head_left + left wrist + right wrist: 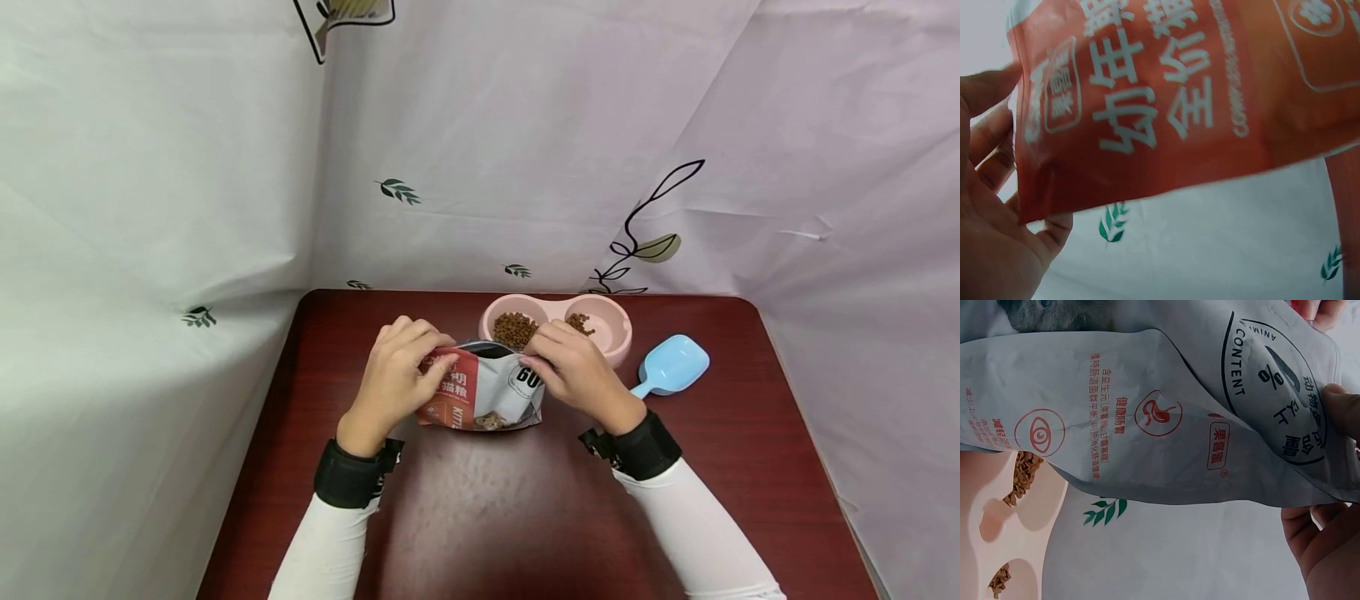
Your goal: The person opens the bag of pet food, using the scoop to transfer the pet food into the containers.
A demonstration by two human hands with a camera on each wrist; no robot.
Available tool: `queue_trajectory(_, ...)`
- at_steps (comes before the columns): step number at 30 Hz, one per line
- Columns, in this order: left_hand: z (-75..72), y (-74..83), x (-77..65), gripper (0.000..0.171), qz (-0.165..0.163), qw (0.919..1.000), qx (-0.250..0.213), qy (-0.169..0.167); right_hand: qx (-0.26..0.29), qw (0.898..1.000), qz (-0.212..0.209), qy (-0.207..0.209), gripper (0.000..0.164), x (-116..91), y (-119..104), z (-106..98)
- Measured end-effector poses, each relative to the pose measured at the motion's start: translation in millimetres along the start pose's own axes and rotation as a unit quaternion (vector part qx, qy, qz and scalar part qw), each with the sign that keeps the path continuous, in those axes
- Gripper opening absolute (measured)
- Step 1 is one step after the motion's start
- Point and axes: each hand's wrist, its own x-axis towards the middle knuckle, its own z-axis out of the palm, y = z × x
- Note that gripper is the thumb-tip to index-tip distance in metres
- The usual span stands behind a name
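Observation:
A red and silver-white bag of cat food (495, 396) is held between both hands, its mouth gaping slightly along the top edge. My left hand (401, 375) pinches the top left corner, thumb in front and fingers behind. At the top right corner my right hand (573, 371) pinches the bag in the same way. In the left wrist view the red panel (1141, 112) with white lettering fills much of the picture. The right wrist view shows the bag's grey side (1129, 412) with red print, gripped near its top by the right thumb and fingers.
Behind the bag stands a pink double bowl (618, 350) with brown kibble (514, 330) in both hollows, more in the left one. A light blue scoop (677, 363) lies to the right on the dark red table (750, 467). A pale patterned cloth (480, 167) hangs behind.

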Motion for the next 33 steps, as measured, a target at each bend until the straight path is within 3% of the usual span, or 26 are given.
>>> queue_trajectory(5, 0.8, 4.1, 2.8, 0.014, 0.01, 0.9993, 0.035, -0.005, 0.003, 1.0, 0.008, -0.011, 0.011, 0.6, -0.2, 0.3)
queue_trajectory(9, 1.8, 4.9, 3.5, 0.012, 0.01, 0.9997, 0.023, -0.001, 0.001, 1.0, 0.019, -0.017, 0.007, 1.0, -1.8, -0.1)
queue_trajectory(16, 4.2, 3.7, 3.5, 0.011, 0.011, 0.9999, 0.004, 0.013, -0.005, 1.0, 0.018, -0.022, 0.02, 4.9, -5.6, 1.0)
queue_trajectory(24, 5.4, 2.1, 3.8, 0.009, 0.01, 0.9999, -0.002, 0.011, -0.014, 1.0, -0.003, -0.013, 0.01, 8.2, -6.6, 2.8)
queue_trajectory(28, 3.3, 3.9, 3.9, 0.009, 0.012, 0.9998, 0.016, 0.0, -0.03, 0.999, -0.016, -0.008, 0.012, 7.2, -5.9, 3.7)
queue_trajectory(33, 2.5, 8.0, 2.6, 0.019, 0.037, 0.9976, 0.058, -0.013, -0.055, 0.998, -0.042, -0.004, 0.016, 5.6, -4.7, 4.7)
